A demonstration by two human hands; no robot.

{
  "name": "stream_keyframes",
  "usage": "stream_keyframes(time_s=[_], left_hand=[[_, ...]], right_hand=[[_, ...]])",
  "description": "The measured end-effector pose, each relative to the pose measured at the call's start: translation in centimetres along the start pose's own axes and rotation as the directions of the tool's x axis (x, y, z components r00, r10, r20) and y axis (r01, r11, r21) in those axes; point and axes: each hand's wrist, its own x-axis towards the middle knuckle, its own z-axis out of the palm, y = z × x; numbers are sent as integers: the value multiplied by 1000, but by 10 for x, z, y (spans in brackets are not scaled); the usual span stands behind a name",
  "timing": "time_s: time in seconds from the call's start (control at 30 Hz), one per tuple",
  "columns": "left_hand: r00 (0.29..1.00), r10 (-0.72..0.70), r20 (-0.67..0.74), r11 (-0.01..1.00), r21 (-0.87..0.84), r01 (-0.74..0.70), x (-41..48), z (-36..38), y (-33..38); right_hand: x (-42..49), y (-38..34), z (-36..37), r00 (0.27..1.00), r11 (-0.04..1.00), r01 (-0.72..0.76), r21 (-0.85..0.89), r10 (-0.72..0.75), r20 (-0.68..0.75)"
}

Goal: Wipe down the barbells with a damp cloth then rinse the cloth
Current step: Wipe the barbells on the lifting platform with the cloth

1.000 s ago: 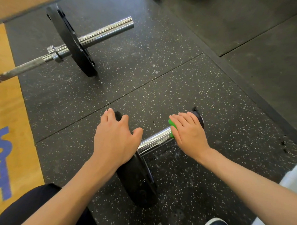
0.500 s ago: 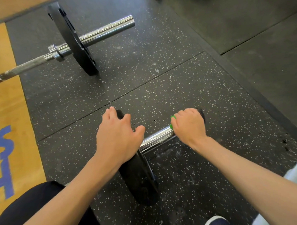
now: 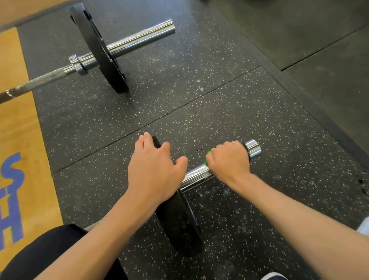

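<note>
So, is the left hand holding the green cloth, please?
No, the left hand holds the near weight plate; the right hand grips the green cloth on the bar.

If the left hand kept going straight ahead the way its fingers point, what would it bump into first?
Probably the far barbell's shiny sleeve, across the rubber floor; the left hand may pass above it, height is unclear.
</note>
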Motion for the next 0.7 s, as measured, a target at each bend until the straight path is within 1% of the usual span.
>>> stream_keyframes(time_s=[0.07,0.13,0.2,0.23,0.27,0.33,0.37,0.4,0.43,0.5,0.53,0.57,0.6,0.63,0.7], left_hand=[[1000,2,0,1000,-2,-2,0,0,0],[1000,8,7,1000,1,-8,-1,0,-1],[1000,14,9,1000,2,-14,-3,0,-1],[1000,17,8,1000,2,-17,-3,0,-1],[1000,19,8,1000,1,-19,-3,0,-1],[1000,18,5,1000,1,-18,-3,1,0],[1000,16,1,1000,-2,-16,-2,1,0],[1000,15,-3,1000,-8,-16,-1,1,0],[1000,14,-7,1000,-12,-14,-1,1,0],[1000,11,-11,1000,-10,-11,-1,2,-1],[1000,12,-14,1000,-7,-13,-1,2,-1],[1000,17,-16,1000,-4,-17,-1,2,-1],[1000,21,-18,1000,-2,-21,-2,2,-1],[1000,22,-20,1000,-1,-22,-2,3,-1],[999,25,-26,1000,-4,-25,-2,3,-2]], right_hand=[[-14,-13,7,998,995,66,69,-66,-1],[-27,-4,13,984,977,175,125,-169,-60],[-35,22,17,953,950,285,125,-268,-139],[-34,37,17,951,951,287,116,-269,-153],[-30,49,16,962,963,245,113,-228,-149],[-18,56,8,993,993,81,90,-73,-93],[-11,50,2,998,998,-2,57,5,-61],[-4,39,-3,998,998,-51,31,52,-31],[2,26,-7,999,999,-40,4,40,-1],[6,-3,-8,990,988,112,-106,-102,97],[6,-15,-7,973,975,189,-121,-169,158],[6,-24,-6,956,967,237,-97,-215,198],[6,-29,-3,948,963,258,-73,-238,211],[5,-33,-2,952,965,256,-59,-241,187],[-1,-31,2,976,979,200,-44,-195,99]])
